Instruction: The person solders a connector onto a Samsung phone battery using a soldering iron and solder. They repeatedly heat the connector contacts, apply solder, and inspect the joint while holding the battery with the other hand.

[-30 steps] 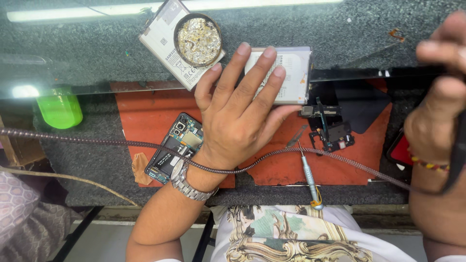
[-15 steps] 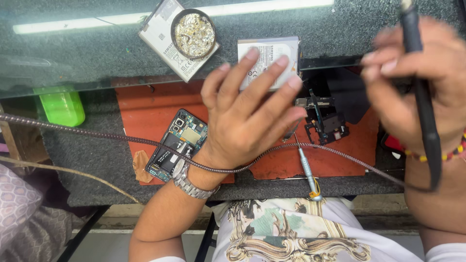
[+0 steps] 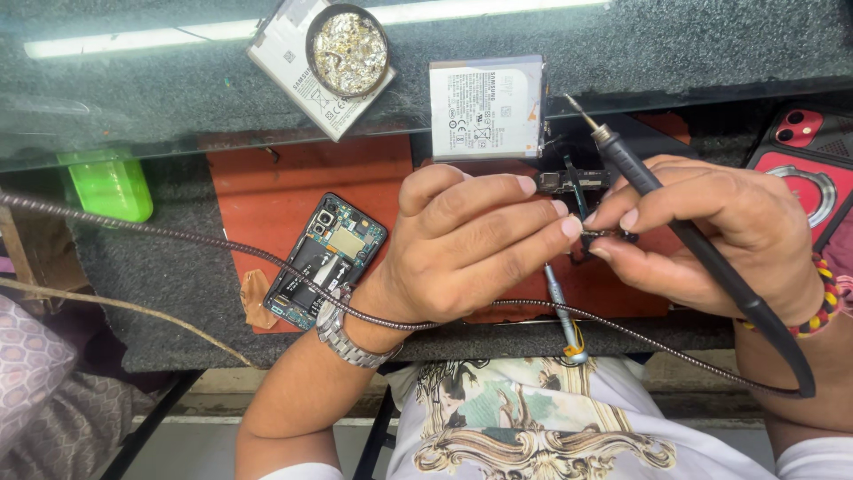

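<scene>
On the desk (image 3: 160, 293) at left lies an opened phone (image 3: 326, 260). Our left hand (image 3: 466, 244) pinches a small dark part (image 3: 611, 236) over the red mat (image 3: 293, 191). Our right hand (image 3: 711, 236) has its grip clamped on a soldering iron (image 3: 675, 222), tip pointing toward the battery (image 3: 486, 107).

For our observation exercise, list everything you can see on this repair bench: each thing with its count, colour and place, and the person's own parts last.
Flat rectangular phone battery: one, white, top centre.
Second flat battery: one, white, top left, under the tin.
Round tin of metal shavings: one, dark-rimmed, on that battery.
Opened phone with bare circuit board: one, black, on the orange mat.
Plastic bottle: one, green, far left.
Phone case: one, red, far right.
Braided cable: one, dark, across the bench.
Soldering iron: one, black, in the right hand.
Left hand: fingers on a small dark part.
</scene>
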